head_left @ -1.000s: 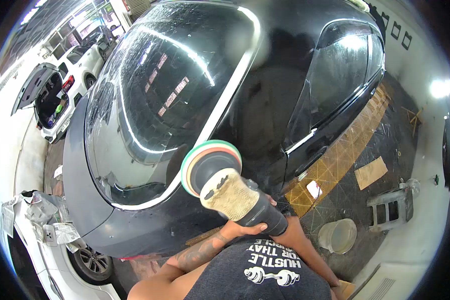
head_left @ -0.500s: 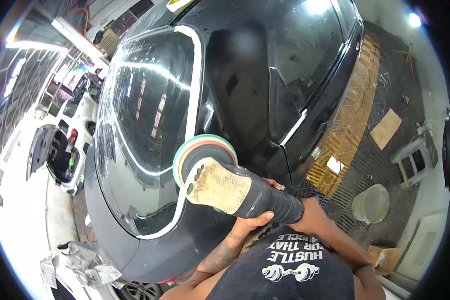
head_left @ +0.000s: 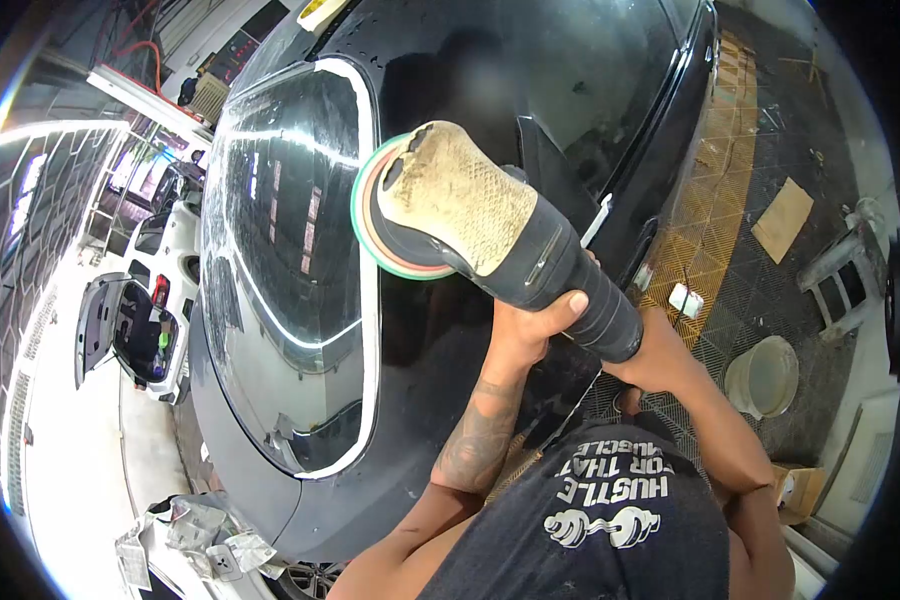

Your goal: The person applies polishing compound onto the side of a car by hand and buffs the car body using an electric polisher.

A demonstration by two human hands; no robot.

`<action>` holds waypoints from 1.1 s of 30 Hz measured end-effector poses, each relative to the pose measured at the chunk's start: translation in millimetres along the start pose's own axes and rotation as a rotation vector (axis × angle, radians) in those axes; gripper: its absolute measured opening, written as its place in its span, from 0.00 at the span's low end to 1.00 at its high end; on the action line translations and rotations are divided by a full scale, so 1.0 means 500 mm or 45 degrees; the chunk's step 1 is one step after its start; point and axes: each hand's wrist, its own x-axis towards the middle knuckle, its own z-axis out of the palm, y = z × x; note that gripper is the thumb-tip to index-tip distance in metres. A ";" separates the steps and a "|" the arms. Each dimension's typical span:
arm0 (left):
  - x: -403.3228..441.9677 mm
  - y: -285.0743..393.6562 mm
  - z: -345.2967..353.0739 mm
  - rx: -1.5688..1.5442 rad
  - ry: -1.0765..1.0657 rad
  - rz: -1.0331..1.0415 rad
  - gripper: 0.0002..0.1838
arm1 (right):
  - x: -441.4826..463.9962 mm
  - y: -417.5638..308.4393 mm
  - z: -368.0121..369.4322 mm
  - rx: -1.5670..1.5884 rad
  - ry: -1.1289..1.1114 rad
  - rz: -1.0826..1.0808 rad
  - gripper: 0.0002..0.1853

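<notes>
Both my hands are wrapped round a black polisher (head_left: 560, 265) with a worn tan cover on its head. My left hand (head_left: 532, 325) grips the middle of its body, thumb lying on top. At the rear end, my right hand (head_left: 660, 355) closes round the handle, its fingers partly hidden. The round pad with a green rim (head_left: 363, 215) is at the black car panel (head_left: 450, 110), beside the white masking tape (head_left: 368, 300) that borders the window glass (head_left: 295, 250). Whether the pad is pressed on the paint cannot be made out.
Newspaper sheets (head_left: 195, 535) lie at lower left. Beyond the glass stands a white car (head_left: 175, 260) with an open rear door. To the right are a bucket (head_left: 762, 375), a grey stool (head_left: 845, 275), cardboard (head_left: 782, 220) and yellow floor grating (head_left: 705, 190).
The polisher and both hands have moved up the picture along the panel, away from my body. The pad has gone from the lower part of the tape line to farther up.
</notes>
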 end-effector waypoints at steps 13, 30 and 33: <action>-0.276 -0.119 -0.040 -0.004 0.006 -0.020 0.41 | -0.062 0.209 0.167 -0.038 -0.336 -0.139 0.22; -0.227 -0.168 0.026 0.266 0.312 -0.061 0.37 | -0.056 0.378 0.166 0.169 -0.316 -0.067 0.47; -0.284 -0.199 0.035 0.153 0.373 -0.083 0.34 | -0.051 0.448 0.167 -0.071 -0.381 -0.062 0.43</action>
